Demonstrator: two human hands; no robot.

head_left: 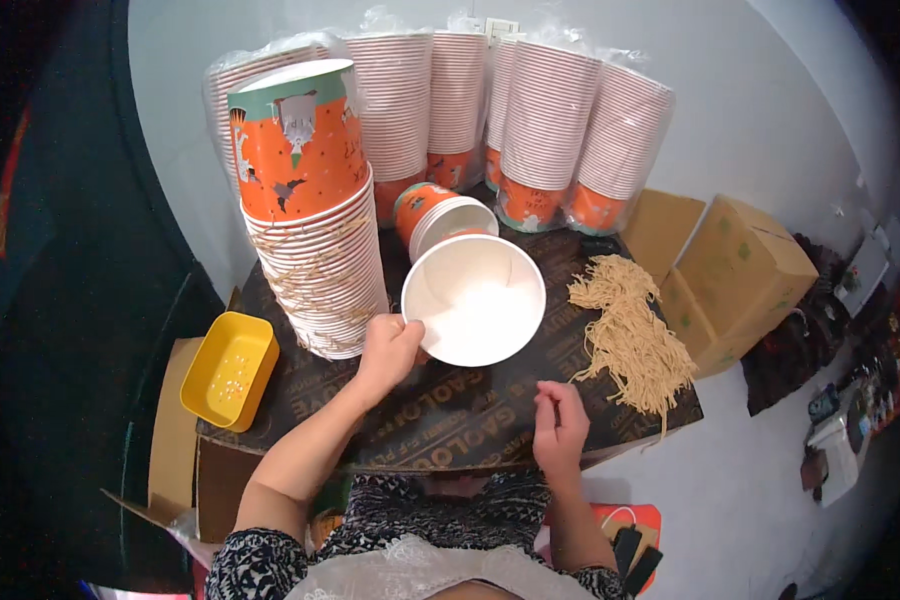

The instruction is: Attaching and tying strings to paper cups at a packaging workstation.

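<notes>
My left hand (388, 352) grips the rim of a paper bucket (473, 300), thumb over its edge. The bucket's white open mouth faces me. To its right, my right hand (560, 425) is closed with the fingertips together; whatever it may hold is too small to make out. Close by this hand lies a bundle of tan strings (635, 345), loose ends trailing toward it. Beyond the held bucket, a few orange and green paper buckets (418, 213) lie nested on their side. A tall stack of paper buckets (315, 270) with tan strings hanging about its rims stands left of my left hand.
Plastic-wrapped stacks of paper buckets (390, 110) line the wall. A yellow tray (257, 385) with small pale bits sits at the left edge of the dark printed tabletop (470, 430). Cardboard boxes (745, 275) stand at the right, and a red stool (648, 518) is below.
</notes>
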